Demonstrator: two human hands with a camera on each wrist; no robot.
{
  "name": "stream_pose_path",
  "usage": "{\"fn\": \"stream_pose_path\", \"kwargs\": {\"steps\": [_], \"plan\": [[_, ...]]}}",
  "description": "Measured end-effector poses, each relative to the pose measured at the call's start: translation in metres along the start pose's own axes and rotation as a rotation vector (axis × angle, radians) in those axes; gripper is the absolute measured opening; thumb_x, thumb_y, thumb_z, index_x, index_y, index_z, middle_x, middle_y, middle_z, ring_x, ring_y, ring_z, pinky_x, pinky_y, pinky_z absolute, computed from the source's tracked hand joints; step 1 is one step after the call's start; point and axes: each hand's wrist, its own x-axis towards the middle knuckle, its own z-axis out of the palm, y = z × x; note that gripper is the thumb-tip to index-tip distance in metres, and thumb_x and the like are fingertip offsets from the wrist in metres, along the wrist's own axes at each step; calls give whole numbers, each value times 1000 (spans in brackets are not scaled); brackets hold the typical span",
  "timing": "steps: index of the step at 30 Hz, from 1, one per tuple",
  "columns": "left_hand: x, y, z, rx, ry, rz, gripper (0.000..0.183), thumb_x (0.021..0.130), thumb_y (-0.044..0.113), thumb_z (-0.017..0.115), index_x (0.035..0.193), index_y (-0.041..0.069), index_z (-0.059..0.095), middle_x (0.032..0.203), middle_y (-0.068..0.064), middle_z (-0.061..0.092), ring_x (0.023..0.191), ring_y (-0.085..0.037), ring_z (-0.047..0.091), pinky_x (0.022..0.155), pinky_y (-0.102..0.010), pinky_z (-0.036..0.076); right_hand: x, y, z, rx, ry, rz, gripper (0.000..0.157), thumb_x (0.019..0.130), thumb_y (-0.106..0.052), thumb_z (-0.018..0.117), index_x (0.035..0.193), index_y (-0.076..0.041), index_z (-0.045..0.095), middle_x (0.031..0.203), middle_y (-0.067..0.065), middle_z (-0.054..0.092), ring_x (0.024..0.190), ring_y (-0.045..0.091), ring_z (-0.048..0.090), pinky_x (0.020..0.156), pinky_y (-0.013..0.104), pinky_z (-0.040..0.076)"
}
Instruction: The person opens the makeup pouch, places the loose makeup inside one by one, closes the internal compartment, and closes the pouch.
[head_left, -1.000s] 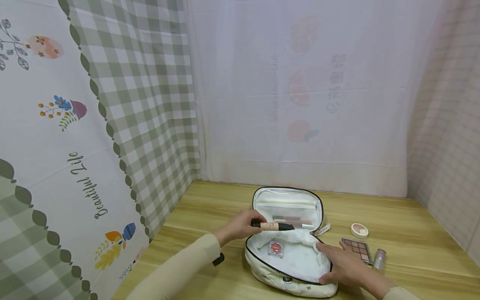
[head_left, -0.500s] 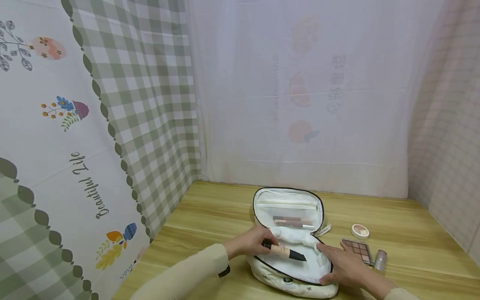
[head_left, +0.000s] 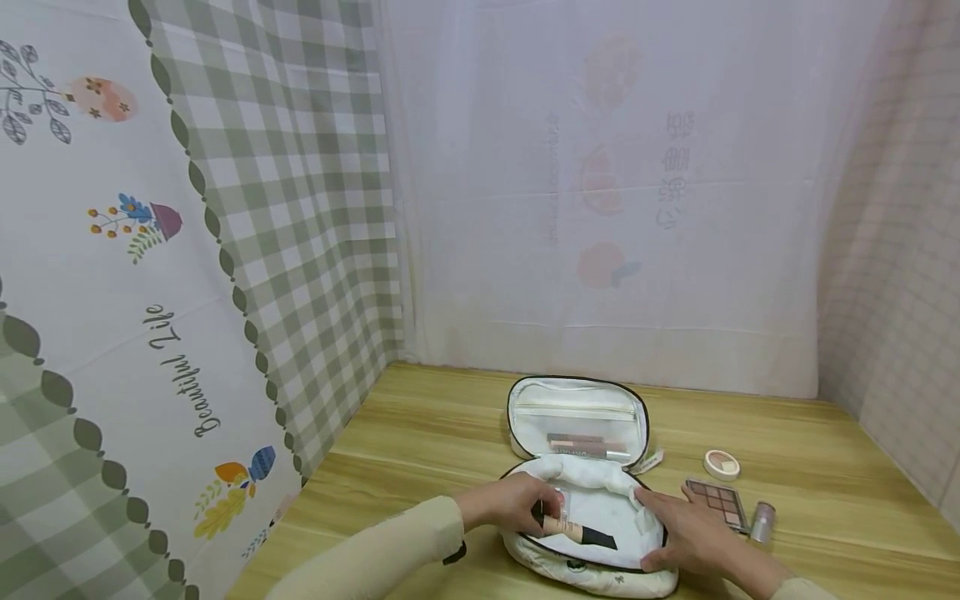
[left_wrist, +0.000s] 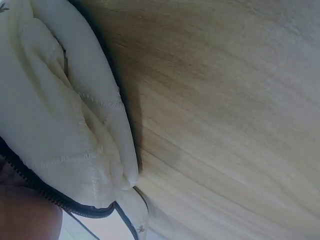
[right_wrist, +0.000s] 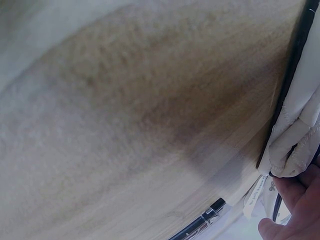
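An open white cosmetic bag [head_left: 545, 562] with black trim sits on the table. My left hand [head_left: 521, 504] reaches inside and holds a beige makeup tube [head_left: 566, 529] by one end, its black cap pointing right, low over the white lining. Partly behind those fingers is a small clear case [head_left: 563, 500] with something red in it. My right hand [head_left: 693, 531] grips the bag's right rim, fingers at the back and thumb toward the front. The left wrist view shows the quilted bag side [left_wrist: 75, 125]; in the right wrist view, fingers [right_wrist: 295, 192] meet the bag's edge.
Slim tubes [head_left: 585, 447] lie in the raised lid's mesh pocket. Right of the bag are a round compact [head_left: 722, 465], an eyeshadow palette [head_left: 717, 502] and a silvery cylinder [head_left: 762, 522]. Curtains [head_left: 600, 208] enclose the wooden table [head_left: 420, 433].
My left hand has lowered the tube from above the bag's back edge down into the bag, toward its front. The right hand has stayed on the rim.
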Motion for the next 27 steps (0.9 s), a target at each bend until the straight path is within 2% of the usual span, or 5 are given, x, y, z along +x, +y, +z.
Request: {"fn": "stream_pose_path", "kwargs": {"steps": [7, 13, 18, 21, 27], "plan": [[-1, 3, -3, 77, -54, 60, 15, 80, 6, 80, 89, 14, 71, 81, 13, 60, 76, 7, 50, 71, -3, 36, 0, -1, 0, 10, -4, 14, 102, 56, -52, 91, 133, 6, 57, 128, 23, 62, 118, 42, 57, 103, 72, 22], [2, 1, -3, 140, -91, 73, 16, 80, 8, 79, 94, 15, 75, 83, 12, 65, 75, 10, 50, 71, -2, 36, 1, -2, 0, 16, -5, 19, 102, 56, -51, 91, 133, 6, 57, 128, 23, 62, 118, 42, 57, 103, 72, 23], [4, -2, -3, 120, -95, 79, 13, 85, 12, 76, 97, 14, 78, 84, 9, 69, 73, 9, 50, 68, -3, 37, 1, -2, 0, 29, -14, 25, 102, 56, -50, 92, 133, 6, 57, 129, 24, 61, 119, 42, 57, 103, 73, 22], [2, -5, -4, 77, -67, 71, 14, 87, 14, 75, 101, 12, 78, 88, 7, 71, 76, 8, 52, 70, -3, 38, 1, -2, 0, 32, -14, 23, 102, 56, -50, 92, 133, 6, 57, 129, 24, 61, 119, 42, 56, 103, 73, 22], [-3, -9, -13, 53, 61, 40, 24, 88, 17, 76, 111, 10, 76, 100, 4, 70, 89, 3, 59, 79, -6, 40, 0, -2, 0, 26, -5, 19, 102, 56, -50, 91, 133, 6, 57, 128, 24, 61, 118, 42, 57, 103, 72, 23]]}}
